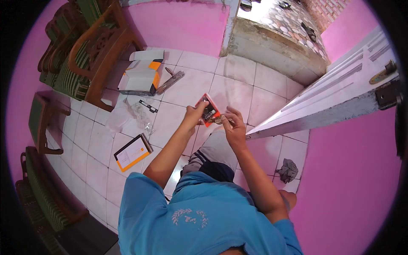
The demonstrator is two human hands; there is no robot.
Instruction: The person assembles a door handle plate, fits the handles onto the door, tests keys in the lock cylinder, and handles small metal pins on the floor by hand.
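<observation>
My left hand (pixel 196 113) is closed on a small red and black packet (pixel 207 109), its thumb lying across the front. Just to the right, my right hand (pixel 233 124) pinches a small brass-coloured metal piece (pixel 219 120) against the packet's lower right corner. What exactly this piece is, I cannot make out. Both hands are above my bent leg, in front of the tiled floor (pixel 180 91).
An open white and orange box (pixel 138 78) lies near wooden chairs (pixel 102 55). Around it are metal tools (pixel 171 81), a black strike plate (pixel 148 106), clear plastic (pixel 135 119) and another box (pixel 131 153). A white door (pixel 340 80) stands at right; a grey cloth (pixel 287 170) lies below.
</observation>
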